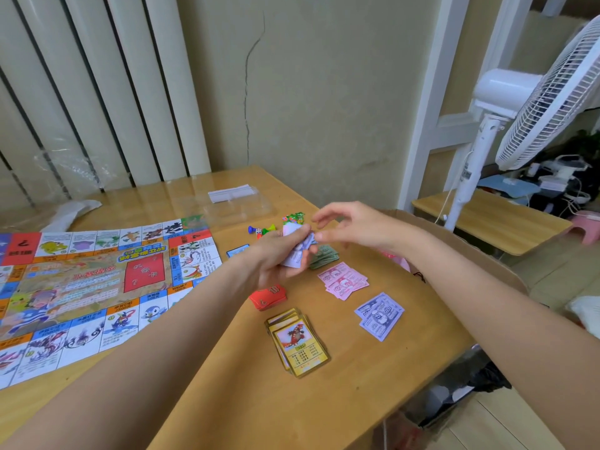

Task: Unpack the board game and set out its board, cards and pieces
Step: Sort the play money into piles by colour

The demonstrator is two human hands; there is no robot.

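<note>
From the head view, our left hand (279,254) grips a small wad of play money (297,246), fingers curled round it, held above the surface (357,401) just beyond the red cards (269,297). Our right hand (354,227) hovers just right of the wad, fingers loose and apart, holding nothing.

We judge the risk is notes slipping from the wad and scattering over the sorted piles: the pink notes (345,280) and purple notes (378,315) lie close below, the green notes (324,254) right under the hands. A careless sweep could also knock the pawns (263,229) at the far side.

The board (81,287) lies spread at left, the yellow cards (300,344) nearer us. A clear tray (240,206) sits far back; a cardboard box (470,251) crowds the right edge, with a fan (552,92) beyond.
</note>
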